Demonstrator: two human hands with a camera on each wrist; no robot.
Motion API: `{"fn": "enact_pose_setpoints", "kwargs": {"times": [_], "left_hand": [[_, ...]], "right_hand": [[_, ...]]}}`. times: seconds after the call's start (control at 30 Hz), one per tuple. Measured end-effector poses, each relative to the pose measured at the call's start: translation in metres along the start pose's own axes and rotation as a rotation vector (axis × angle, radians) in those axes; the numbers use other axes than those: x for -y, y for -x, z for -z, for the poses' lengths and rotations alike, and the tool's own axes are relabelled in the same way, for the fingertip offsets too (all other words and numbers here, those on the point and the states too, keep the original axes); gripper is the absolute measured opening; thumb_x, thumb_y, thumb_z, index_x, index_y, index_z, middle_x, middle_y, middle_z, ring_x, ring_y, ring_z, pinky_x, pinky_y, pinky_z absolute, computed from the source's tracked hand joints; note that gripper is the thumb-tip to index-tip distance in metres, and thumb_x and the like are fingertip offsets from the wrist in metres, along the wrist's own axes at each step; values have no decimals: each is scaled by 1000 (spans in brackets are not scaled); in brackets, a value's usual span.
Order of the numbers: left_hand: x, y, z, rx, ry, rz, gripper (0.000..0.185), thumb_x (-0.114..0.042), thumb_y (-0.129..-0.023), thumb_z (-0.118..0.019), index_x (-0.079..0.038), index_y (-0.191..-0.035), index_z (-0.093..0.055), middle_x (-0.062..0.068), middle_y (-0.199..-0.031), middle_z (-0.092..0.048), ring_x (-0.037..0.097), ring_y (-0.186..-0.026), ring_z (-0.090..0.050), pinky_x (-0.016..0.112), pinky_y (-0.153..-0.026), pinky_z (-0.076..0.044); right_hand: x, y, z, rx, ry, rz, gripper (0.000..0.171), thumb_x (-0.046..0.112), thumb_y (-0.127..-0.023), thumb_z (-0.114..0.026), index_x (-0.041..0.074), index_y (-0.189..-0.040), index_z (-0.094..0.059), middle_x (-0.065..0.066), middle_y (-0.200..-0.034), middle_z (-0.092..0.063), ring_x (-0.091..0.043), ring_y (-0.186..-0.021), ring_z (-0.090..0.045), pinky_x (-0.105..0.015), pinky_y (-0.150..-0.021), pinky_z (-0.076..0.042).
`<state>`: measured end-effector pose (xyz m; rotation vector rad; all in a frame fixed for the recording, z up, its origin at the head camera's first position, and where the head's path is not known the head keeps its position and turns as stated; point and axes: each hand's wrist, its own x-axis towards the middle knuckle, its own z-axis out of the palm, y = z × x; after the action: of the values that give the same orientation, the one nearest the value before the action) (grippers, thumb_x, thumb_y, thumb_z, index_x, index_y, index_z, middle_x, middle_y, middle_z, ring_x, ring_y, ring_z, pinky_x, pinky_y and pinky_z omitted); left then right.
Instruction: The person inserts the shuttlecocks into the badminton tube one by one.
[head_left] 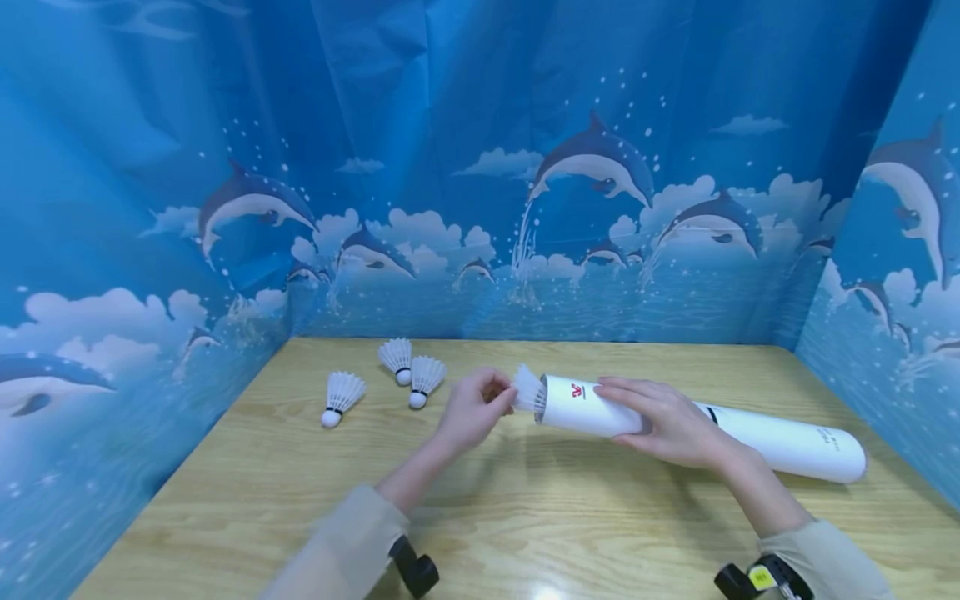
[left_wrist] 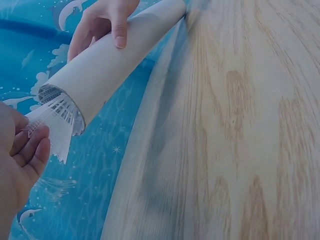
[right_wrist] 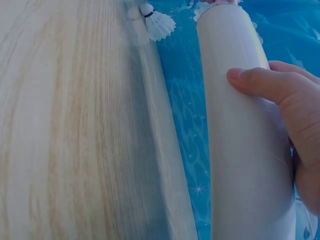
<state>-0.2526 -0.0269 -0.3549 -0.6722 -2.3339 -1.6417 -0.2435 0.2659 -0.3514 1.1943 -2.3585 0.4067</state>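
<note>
While your right hand (head_left: 667, 421) lay curled over the white tube (head_left: 697, 421), steadying it on its side on the wooden table (head_left: 525, 517), your left hand (head_left: 471, 410) pinched the feather skirt of a shuttlecock (head_left: 528, 388) that stood half out of the tube's open mouth. In the left wrist view your fingers (left_wrist: 31, 145) closed on the feathers just outside the rim, and the cork end was hidden inside, so I could not tell how deep it sat. By my reading you were in the middle of moving one shuttlecock through the mouth of the tube; whether in or out, the frames did not settle. Three loose shuttlecocks (head_left: 397, 375) lay on the table well to the left of your left hand. Whichever way it went, the next move called for a straight pull or push along the tube's axis, with a light pinch so the feathers did not crush, and your right hand holding the tube from rolling
</note>
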Motion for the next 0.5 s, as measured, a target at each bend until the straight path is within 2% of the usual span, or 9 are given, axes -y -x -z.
{"fn": "enact_pose_setpoints", "kwargs": {"times": [0.17,0.5], "left_hand": [[1,-1,-5,-14,29,13,4,-1,-88,-59,2,-89,-61,8,-73,-64,12,-63,-58,24,-57,-51],[2,-1,-12,22,34,53,7,-5,-89,-60,0,-91,-64,6,-77,-65,12,-64,-59,23,-58,-51]], "right_hand": [[0,0,-1,-3,-8,0,73,23,-64,-82,11,-129,-54,-11,-130,-53,-31,-110,-54,-50,-84,-47],[-2,0,-2,-7,-7,17,73,21,-62,-83,10,-129,-54,-12,-128,-54,-30,-110,-54,-49,-83,-47]]}}
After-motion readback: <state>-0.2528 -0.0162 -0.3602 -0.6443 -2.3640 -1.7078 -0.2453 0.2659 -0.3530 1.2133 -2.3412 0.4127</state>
